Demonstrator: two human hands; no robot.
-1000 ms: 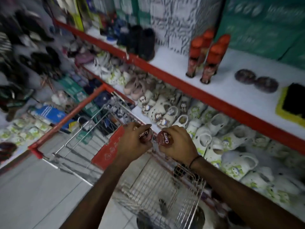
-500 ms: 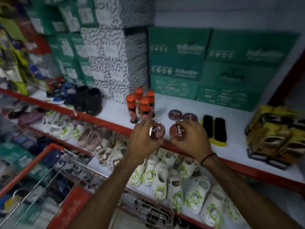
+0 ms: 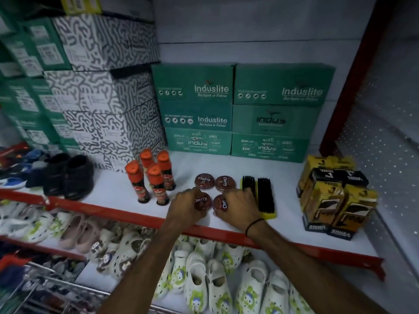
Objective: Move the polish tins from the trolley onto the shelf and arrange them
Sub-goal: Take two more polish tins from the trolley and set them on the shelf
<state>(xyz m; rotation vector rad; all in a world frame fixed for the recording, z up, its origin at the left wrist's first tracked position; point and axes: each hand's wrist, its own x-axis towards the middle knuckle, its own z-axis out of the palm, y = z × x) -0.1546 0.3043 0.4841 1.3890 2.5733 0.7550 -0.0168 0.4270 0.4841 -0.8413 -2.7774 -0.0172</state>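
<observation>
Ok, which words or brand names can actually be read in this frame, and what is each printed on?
"Cherry": rear left tin, rear right tin.
"Cherry", partly covered: tin in left hand.
"Cher", rest covered: tin in right hand.
"Induslite": upper green boxes.
"indus": lower green boxes.
"Venus", upside down: yellow-black boxes.
Too blurred: orange-capped bottles, labels on patterned boxes, small print on green boxes.

Both bare arms reach forward, side by side. The left hand [image 3: 189, 208] is palm down, its fingers curled in a grip on a tin [image 3: 201, 203]. The right hand [image 3: 238, 206], a dark band on its wrist, grips a second tin [image 3: 220, 203] just beside.
</observation>
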